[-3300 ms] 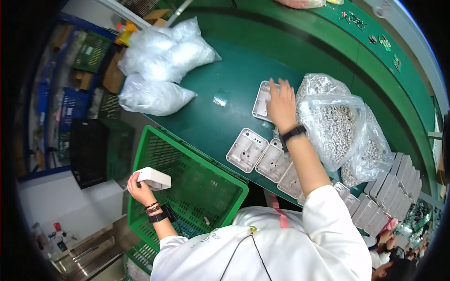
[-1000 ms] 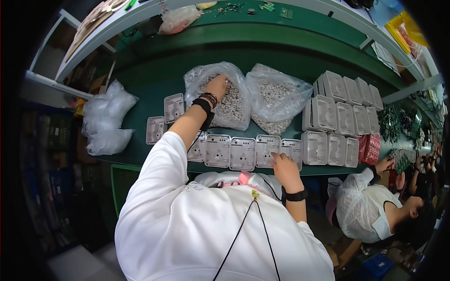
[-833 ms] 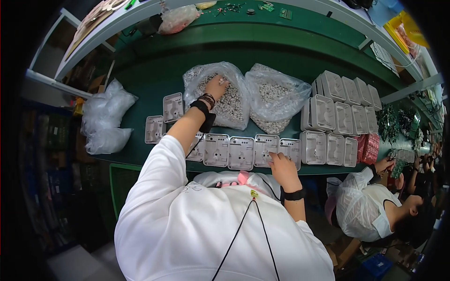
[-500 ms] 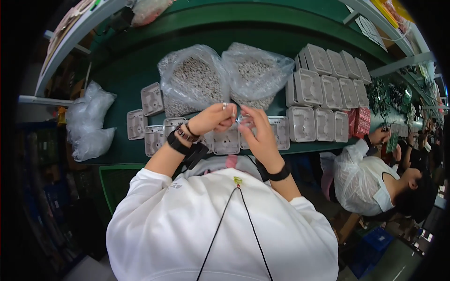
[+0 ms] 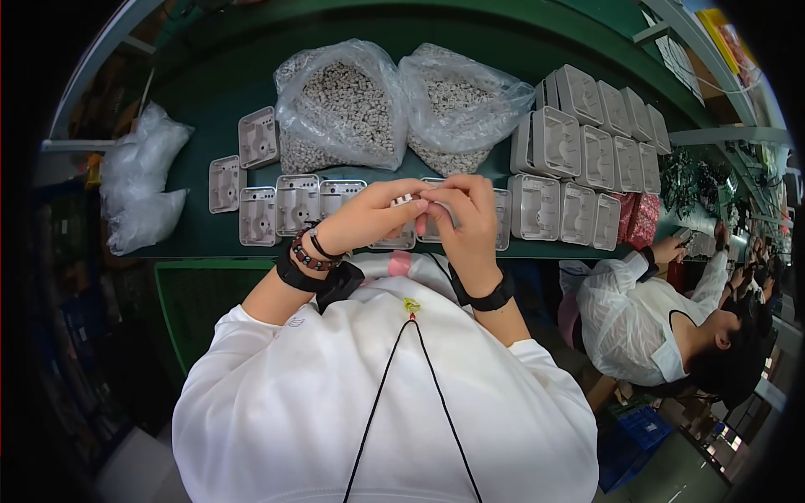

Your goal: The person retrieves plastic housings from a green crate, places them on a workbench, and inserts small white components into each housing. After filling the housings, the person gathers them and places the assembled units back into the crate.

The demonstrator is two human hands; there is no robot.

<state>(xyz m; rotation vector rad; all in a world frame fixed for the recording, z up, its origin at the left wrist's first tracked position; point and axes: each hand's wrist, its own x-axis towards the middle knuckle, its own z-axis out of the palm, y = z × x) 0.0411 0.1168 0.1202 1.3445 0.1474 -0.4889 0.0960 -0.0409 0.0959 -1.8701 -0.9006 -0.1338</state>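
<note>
My left hand [image 5: 377, 215] is closed, and small white plastic parts [image 5: 402, 200] stick out between its fingers. Fingertips of my right hand [image 5: 468, 220] are pinched together against those of the left, at the same cluster of parts. Whether the right holds a separate piece is hidden. Below and around both hands stands a row of light grey plastic boxes [image 5: 298, 201] with moulded posts inside, partly covered by my hands. Just beyond lie two open clear bags, the left bag [image 5: 335, 126] and the right bag [image 5: 457, 105], both full of small whitish parts.
Stacked grey boxes [image 5: 559, 142] fill the right side of the green table [image 5: 210, 101], beside red packing [image 5: 644, 216]. Crumpled clear plastic bags [image 5: 142, 184] lie at the left. A co-worker in a white top [image 5: 629, 310] sits at right. Metal shelf posts [image 5: 75, 75] frame the table.
My hands have come together, with the right fingers closing in on the left. White parts now show between the left fingers. The whole view has shifted, moving the table upward in the picture.
</note>
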